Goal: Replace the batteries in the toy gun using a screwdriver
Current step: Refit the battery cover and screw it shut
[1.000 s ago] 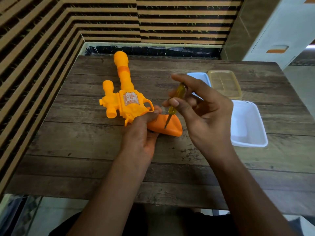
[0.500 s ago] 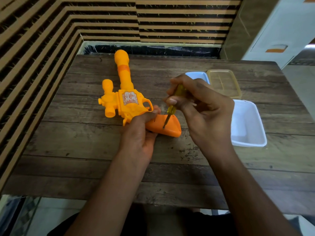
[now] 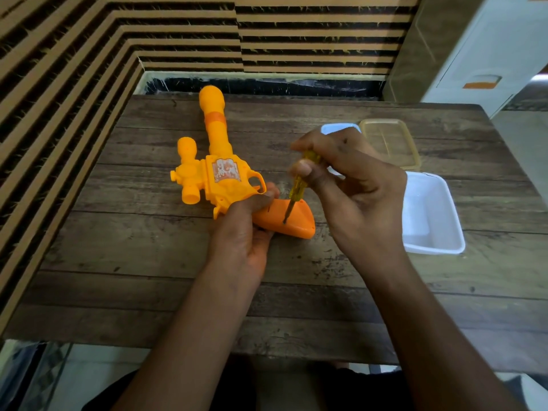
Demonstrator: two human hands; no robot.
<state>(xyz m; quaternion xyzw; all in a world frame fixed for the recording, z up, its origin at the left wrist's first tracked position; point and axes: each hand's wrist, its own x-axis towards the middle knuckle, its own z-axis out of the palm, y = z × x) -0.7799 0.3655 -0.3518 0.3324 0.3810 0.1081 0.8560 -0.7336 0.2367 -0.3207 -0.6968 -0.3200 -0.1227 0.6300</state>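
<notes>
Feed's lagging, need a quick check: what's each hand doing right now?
Left hand: grips the toy gun at its handle.
Right hand: pinches the screwdriver, tip on that handle.

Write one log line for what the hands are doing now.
left hand: holds gun on table | right hand: pinches screwdriver | tip: on gun's orange handle

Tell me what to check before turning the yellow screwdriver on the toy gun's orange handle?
1. Yellow see-through screwdriver tip touching the yellow plastic toy gun's orange grip: ok.
2. Tip seated in a screw head: cannot tell.
3. Left hand gripping the gun on the brown wooden table: ok.
4. Right hand pinching the screwdriver: ok.
5. Open white plastic tub beside the right hand for screws: ok.
</notes>
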